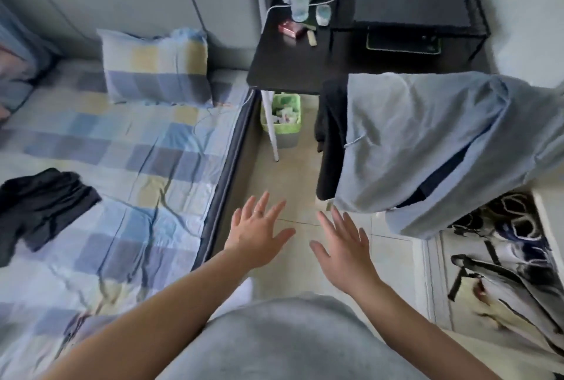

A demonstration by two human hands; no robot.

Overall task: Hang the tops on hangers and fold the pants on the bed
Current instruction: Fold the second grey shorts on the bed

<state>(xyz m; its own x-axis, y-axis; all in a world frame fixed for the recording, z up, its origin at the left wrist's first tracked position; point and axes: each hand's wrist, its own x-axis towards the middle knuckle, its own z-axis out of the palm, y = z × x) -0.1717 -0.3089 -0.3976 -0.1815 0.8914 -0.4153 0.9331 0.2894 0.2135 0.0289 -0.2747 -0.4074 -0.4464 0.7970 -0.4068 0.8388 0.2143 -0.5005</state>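
I see dark garment [42, 205] crumpled on bed [137, 150], at left of view, long axis roughly across mattress, one end cut by frame edge. Pale blue garment [427, 147] draped over hidden support at right, long axis slanting from upper right down to lower left; black cloth [331, 135] hangs beside it. Right hand [345, 251] and left hand [259, 236] spread wide, palms down, holding nothing, over pale tiled floor [290, 172]; left one just beside bed edge. Checked sheet; pillow [155, 65] at head. Green bin [280, 117] under black desk [283, 65], crumpled paper inside.

Crumpled dark garment [42, 205] on checked bed [137, 154]
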